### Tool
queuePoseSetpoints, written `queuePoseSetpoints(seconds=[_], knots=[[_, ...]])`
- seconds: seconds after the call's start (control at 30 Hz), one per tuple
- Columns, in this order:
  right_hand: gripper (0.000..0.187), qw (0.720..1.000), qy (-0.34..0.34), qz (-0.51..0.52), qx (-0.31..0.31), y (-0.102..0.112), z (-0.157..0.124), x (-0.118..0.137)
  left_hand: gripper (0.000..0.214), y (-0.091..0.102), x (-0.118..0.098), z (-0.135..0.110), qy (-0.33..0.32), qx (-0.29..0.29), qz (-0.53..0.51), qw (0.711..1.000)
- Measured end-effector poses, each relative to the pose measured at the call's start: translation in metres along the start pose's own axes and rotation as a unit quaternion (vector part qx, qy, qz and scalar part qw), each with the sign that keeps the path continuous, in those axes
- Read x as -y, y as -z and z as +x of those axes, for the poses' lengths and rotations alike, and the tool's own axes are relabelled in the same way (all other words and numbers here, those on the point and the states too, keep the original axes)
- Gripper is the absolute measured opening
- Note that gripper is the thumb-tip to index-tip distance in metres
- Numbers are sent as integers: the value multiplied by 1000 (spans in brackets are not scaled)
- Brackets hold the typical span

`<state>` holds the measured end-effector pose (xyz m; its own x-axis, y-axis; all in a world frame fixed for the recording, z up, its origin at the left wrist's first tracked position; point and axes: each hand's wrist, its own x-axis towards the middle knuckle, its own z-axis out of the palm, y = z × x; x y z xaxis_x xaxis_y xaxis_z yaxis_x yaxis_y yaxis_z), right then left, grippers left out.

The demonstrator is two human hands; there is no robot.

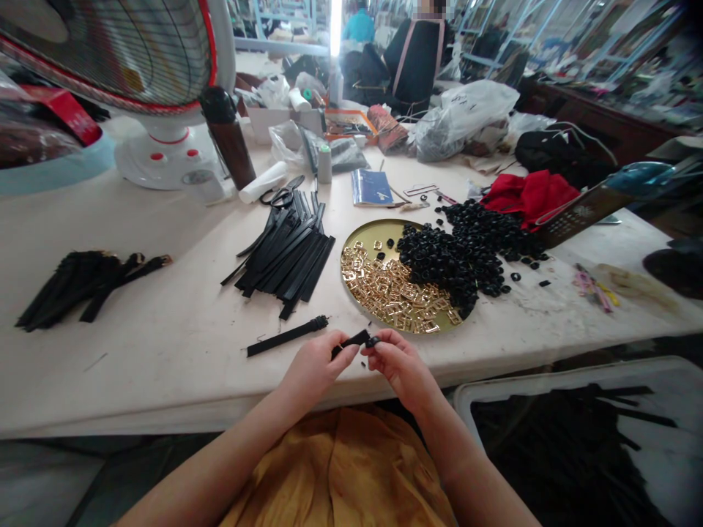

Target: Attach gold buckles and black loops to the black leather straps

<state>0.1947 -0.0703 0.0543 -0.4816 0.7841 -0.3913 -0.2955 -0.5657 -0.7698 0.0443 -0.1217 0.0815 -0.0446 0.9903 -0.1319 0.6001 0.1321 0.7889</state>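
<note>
Gold buckles (407, 294) in tray (380, 232); left hand (315, 366) closed around strap (356, 339), right hand (403, 368) around loop (372, 342)

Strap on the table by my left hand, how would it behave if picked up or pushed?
The strap looks thin and narrow, so probably light. It lies straight, hinting at some stiffness, though it may flex. Flat on the table, it would likely slide, not roll.

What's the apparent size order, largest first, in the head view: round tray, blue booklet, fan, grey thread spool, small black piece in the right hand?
1. Fan, cut off by the frame
2. Round tray
3. Blue booklet
4. Grey thread spool
5. Small black piece in the right hand, partly covered by fingers
</note>
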Motion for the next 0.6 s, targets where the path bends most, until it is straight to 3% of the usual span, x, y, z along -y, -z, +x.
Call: queuePoseSetpoints(seconds=[0.1, 0.27, 0.4, 0.5, 0.6], knots=[[17, 999, -9, 31, 11, -6, -2, -2, 23, -1, -1, 1, 8, -9, -39, 999], [13, 999, -10, 39, 9, -10, -5, -14, 17, -4, 0, 0, 0, -28, -12, 1000], [9, 993, 60, -100, -8, -10, -5, -25, 15, -9, 2, -3, 0, -42, 26, 999], [10, 966, 130, -222, -10, -7, -5, -26, 15, -9, 5, -4, -4, -45, 49, 998], [16, 942, 138, -304, 31, -1, -6, -15, 17, -8, 6, -4, -14, -44, 57, 997]])
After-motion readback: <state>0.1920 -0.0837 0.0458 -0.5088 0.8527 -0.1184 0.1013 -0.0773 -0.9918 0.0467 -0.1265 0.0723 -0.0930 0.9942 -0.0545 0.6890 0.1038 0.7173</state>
